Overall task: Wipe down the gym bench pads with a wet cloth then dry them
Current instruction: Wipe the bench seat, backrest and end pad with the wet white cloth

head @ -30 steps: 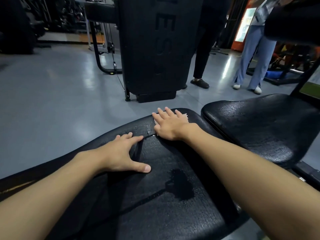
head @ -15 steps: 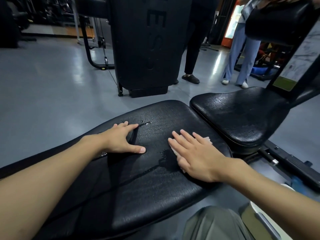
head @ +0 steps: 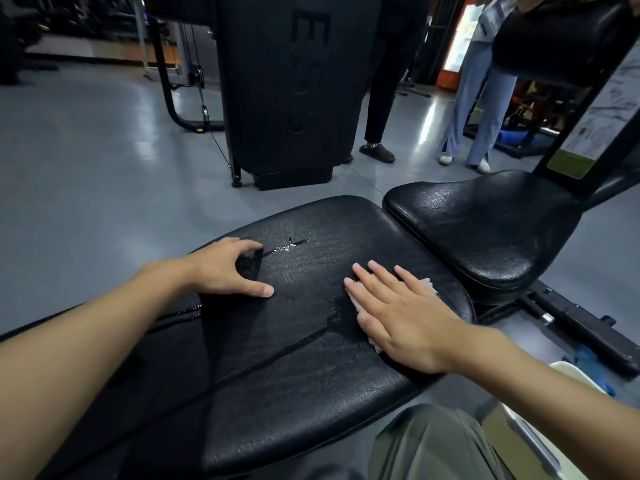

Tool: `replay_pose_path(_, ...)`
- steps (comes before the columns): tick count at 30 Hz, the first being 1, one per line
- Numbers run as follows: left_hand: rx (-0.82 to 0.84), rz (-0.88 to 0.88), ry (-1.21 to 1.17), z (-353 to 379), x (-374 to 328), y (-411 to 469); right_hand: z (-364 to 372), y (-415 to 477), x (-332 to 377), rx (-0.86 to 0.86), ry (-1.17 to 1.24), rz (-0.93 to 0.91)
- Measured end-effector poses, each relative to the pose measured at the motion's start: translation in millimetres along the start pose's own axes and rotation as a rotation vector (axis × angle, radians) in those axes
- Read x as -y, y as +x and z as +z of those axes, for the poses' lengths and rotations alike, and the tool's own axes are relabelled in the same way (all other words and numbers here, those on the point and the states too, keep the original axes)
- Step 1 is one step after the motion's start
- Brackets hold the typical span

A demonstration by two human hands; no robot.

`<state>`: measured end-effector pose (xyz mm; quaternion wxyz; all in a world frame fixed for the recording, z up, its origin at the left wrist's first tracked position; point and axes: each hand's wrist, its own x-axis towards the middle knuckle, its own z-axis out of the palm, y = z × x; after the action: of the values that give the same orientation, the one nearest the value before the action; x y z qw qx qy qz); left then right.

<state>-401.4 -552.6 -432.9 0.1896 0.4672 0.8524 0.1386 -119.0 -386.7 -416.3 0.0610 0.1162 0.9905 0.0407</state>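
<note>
Wiping with the wet cloth looks like the step in hand. The right hand lies flat on the cloth, fingers straight, and presses it down on the long pad near the pad's right edge. Only small bits of the cloth peek out from under the hand. The left hand rests on the left side of the same pad, well apart from the right one, fingers a bit bent and holding nothing. Water lies in thin lines and a small pool, so the pad is wet and not dried yet. The seat pad sits just beside it. Next, the right hand should slide the cloth over the rest of the long pad, pressing flat to spread the pool. Drying comes later, I think.
</note>
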Motion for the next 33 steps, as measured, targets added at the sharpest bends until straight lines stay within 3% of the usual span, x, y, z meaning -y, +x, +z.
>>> replay_pose_path(17, -0.068, 0.014, 0.017, 8, 1, 6, -21, 239, -10, 0.051, 0.001, 0.087)
replay_pose_path(24, -0.037, 0.013, 0.009, 2, -3, 2, -17, 201, -1, 0.036, 0.011, 0.054)
replay_pose_path(33, -0.043, 0.002, 0.006, 5, -3, 0, -6, 68, 17, 0.024, -0.032, -0.057)
